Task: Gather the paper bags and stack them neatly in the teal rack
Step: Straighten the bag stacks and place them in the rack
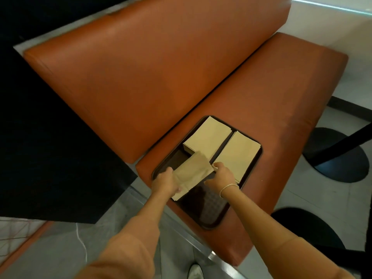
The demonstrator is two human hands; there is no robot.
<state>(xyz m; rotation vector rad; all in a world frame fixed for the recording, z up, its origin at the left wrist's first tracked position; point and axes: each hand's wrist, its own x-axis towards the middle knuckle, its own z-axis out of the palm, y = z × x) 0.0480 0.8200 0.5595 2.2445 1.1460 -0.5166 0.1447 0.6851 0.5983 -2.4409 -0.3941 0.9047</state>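
Plain tan paper bag [191,174], flat, slightly creased, held w/ both hands just above a dark tray [209,210]. Left hand [164,183] gripped bag's left edge, fingers curled under, thumb on top; bag's near corner stuck out below that hand. Right hand [220,177] pinched bag's right corner, beaded bracelet [228,188] on wrist. Bag spanned the gap btwn both hands, tilted. Behind it on tray: two neat stacks of same tan bags, left stack [207,136] & right stack [239,153], side by side, narrow gap btwn. Tray sat on orange bench seat [271,101], near front edge. Black tabletop [50,137] at left.
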